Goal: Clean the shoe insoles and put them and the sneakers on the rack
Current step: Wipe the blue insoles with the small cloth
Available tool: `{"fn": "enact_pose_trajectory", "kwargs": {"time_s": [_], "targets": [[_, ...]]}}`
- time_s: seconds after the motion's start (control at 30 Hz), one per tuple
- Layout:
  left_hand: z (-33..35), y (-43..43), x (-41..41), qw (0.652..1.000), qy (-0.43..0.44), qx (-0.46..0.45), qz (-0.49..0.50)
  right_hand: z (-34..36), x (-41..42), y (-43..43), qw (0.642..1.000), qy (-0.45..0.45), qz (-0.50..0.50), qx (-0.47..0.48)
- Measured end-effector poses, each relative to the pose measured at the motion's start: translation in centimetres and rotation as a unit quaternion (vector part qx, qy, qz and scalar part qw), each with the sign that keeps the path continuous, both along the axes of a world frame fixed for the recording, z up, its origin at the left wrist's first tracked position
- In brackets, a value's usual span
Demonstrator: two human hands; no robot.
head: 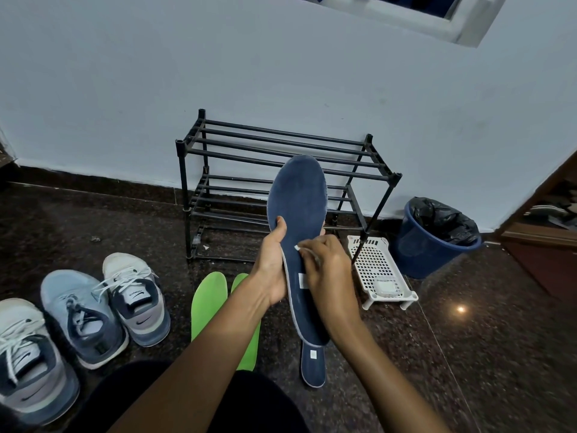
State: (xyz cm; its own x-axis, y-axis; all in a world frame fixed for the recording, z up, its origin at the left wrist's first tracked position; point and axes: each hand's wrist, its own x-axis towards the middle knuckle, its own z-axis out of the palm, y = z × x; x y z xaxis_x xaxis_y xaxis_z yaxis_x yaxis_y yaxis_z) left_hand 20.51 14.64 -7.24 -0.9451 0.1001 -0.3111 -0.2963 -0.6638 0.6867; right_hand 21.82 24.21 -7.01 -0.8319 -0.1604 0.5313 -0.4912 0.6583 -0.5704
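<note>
Navy insole [298, 198] toe-up | left grip [274, 264] clamped mid-edge | right grip [324, 267] pinching white item [296, 248]

sneakers [84, 317], insoles [207, 304], rack [281, 142] on floor [468, 354]

Dim, even indoor light; glare spot on floor [461, 309]; wide-angle edge bending.

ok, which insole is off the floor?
The navy insole in the left hand, right hand pinching a white item on it. The other navy insole and both green insoles lie on the floor.
</note>
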Motion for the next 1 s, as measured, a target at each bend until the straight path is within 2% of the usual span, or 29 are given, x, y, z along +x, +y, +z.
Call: {"fn": "enact_pose_trajectory", "kwargs": {"time_s": [0.3,0.5,0.77,1.0], "targets": [[-0.3,0.5,0.1,1.000,0.014,-0.009,-0.021,1.3,-2.0,0.7,0.999,-0.010,-0.042,-0.011],[-0.2,-0.2,-0.1,1.000,0.001,-0.014,0.000,0.5,-0.1,0.3,0.999,-0.012,0.033,0.006],[0.0,0.1,-0.1,1.000,0.010,0.018,-0.001,1.3,-1.2,0.9,1.000,-0.017,0.003,-0.013],[0.3,-0.8,-0.3,0.998,0.010,0.051,0.020,-0.2,1.2,-0.1,0.998,0.006,0.067,0.014]]}}
